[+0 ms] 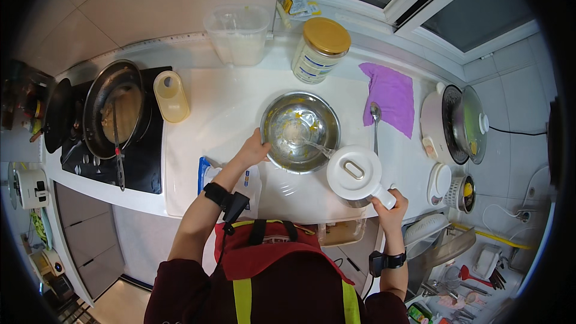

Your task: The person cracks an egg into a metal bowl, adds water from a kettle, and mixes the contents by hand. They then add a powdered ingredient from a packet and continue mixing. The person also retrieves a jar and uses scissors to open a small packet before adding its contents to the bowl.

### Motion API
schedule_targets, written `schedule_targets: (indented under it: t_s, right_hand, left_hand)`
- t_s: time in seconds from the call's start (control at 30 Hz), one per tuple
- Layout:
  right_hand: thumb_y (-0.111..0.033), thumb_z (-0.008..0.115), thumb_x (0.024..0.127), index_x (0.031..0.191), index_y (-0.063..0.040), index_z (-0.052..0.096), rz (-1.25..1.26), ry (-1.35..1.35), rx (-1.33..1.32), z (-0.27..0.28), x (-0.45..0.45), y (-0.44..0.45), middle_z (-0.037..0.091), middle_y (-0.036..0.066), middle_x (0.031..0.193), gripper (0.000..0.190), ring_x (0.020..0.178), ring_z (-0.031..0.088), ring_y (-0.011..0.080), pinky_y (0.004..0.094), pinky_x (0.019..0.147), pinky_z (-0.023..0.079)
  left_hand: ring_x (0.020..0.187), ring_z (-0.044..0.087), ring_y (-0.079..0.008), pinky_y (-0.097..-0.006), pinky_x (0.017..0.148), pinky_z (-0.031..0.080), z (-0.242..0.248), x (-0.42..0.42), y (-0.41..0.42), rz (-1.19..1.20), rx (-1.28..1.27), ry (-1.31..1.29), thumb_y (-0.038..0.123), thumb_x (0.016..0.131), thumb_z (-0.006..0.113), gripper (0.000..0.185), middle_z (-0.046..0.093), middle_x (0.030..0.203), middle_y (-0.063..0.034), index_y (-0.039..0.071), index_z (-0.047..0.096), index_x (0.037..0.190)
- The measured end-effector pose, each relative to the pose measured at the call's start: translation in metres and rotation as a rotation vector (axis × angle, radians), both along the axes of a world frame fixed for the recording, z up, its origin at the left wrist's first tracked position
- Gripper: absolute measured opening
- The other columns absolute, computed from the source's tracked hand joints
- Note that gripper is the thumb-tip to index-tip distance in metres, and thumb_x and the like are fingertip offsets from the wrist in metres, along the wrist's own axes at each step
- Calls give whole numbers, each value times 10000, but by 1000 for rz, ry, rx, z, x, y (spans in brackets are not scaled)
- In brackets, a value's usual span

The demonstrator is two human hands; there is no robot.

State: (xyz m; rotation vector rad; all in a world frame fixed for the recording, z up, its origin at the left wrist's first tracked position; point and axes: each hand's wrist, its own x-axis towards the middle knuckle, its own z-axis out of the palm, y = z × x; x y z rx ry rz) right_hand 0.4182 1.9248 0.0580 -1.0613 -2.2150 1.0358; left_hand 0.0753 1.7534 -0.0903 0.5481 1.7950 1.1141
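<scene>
My left hand (pixel 256 148) grips the left rim of a stainless steel mixing bowl (pixel 300 132). Yellow residue streaks its inner wall, and pale matter lies at the bottom. My right hand (pixel 392 206) is closed around the handle of a white-lidded kettle (pixel 353 172), tilted with its spout over the bowl's lower right rim. A clear stream of liquid runs from the spout into the bowl. Close to my left forearm lies a blue and white plastic bag (pixel 252 184), partly hidden by the arm. A metal spoon (pixel 375 121) rests partly on a purple cloth (pixel 392 99), right of the bowl.
Behind the bowl stand a gold-lidded can (pixel 320 49) and a clear plastic container (pixel 238 38). A yellowish plastic holder (pixel 172 96) sits beside the cooktop (pixel 148 162), which carries a frying pan (pixel 118 112). An electric pot (pixel 443 123) with a glass lid stands at the right.
</scene>
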Motion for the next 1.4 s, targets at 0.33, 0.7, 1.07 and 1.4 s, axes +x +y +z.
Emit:
schedule_targets:
  t_s: [0.33, 0.7, 1.07, 1.4]
  right_hand:
    - [-227, 840, 655, 651, -43, 529, 15, -41, 14, 17, -4, 13, 506, -18, 561, 361, 522, 446, 65, 237, 484, 367]
    - [-303, 833, 685, 705, -15, 552, -36, 82, -43, 27, 11, 5, 516, -21, 603, 403, 575, 450, 56, 229, 515, 369]
    - [-426, 821, 702, 716, -14, 543, -64, 244, 8, 24, 36, -5, 592, 24, 670, 498, 603, 516, 86, 234, 550, 405]
    - [-490, 723, 783, 717, -26, 519, -298, 477, 0, -40, 52, -20, 509, -26, 657, 511, 602, 463, 56, 217, 524, 349]
  left_hand:
    - [708, 672, -281, -340, 602, 553, 24, -2, -16, -13, 133, -48, 106, 869, 487, 474, 591, 915, -273, -88, 325, 1270]
    - [844, 652, -270, -363, 632, 564, 23, -3, -23, -90, 25, 8, 128, 866, 503, 440, 608, 978, -254, -104, 361, 1211]
    - [828, 632, -252, -328, 643, 545, 33, -3, -22, -129, 77, 21, 129, 861, 521, 515, 594, 1024, -264, -100, 344, 1288]
    - [897, 644, -308, -356, 672, 550, 26, -10, -19, -52, -16, 43, 135, 854, 538, 508, 608, 1031, -279, -95, 368, 1274]
